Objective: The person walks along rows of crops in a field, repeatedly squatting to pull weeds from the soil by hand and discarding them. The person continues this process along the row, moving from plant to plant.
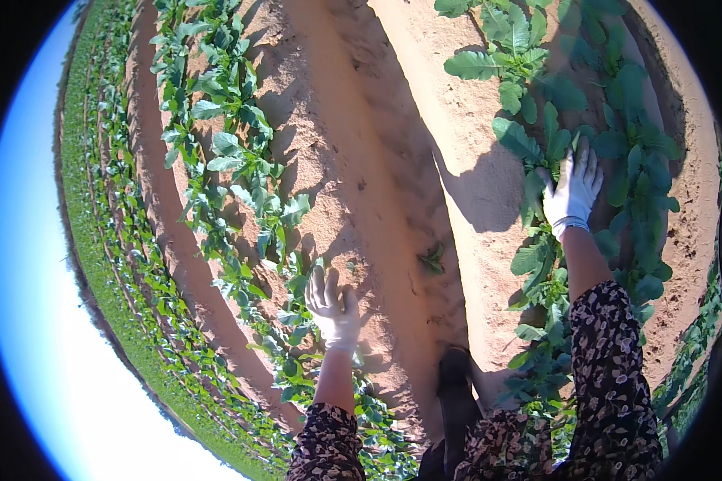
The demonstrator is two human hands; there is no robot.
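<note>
My left hand (334, 312), in a white work glove with greyish fingers, hovers beside the left row of leafy green plants (240, 156). Its fingers are loosely bent and apart, and nothing shows in them. On the right, my right hand (574, 189) wears a matching glove and reaches over a lobed-leaf plant (517, 138) in the right row. Thumb and fingers are spread among the leaves, with no grip visible; leaves partly hide the fingertips. A small uprooted or cut plant (433, 260) lies in the furrow between the rows.
A sandy furrow (361, 180) runs between the raised beds. My dark boot (454, 367) stands in it. Shadow falls across the right bed (487, 192). More planted rows (114, 198) stretch left towards the field's edge, under bright sky. Another row (689, 373) shows at far right.
</note>
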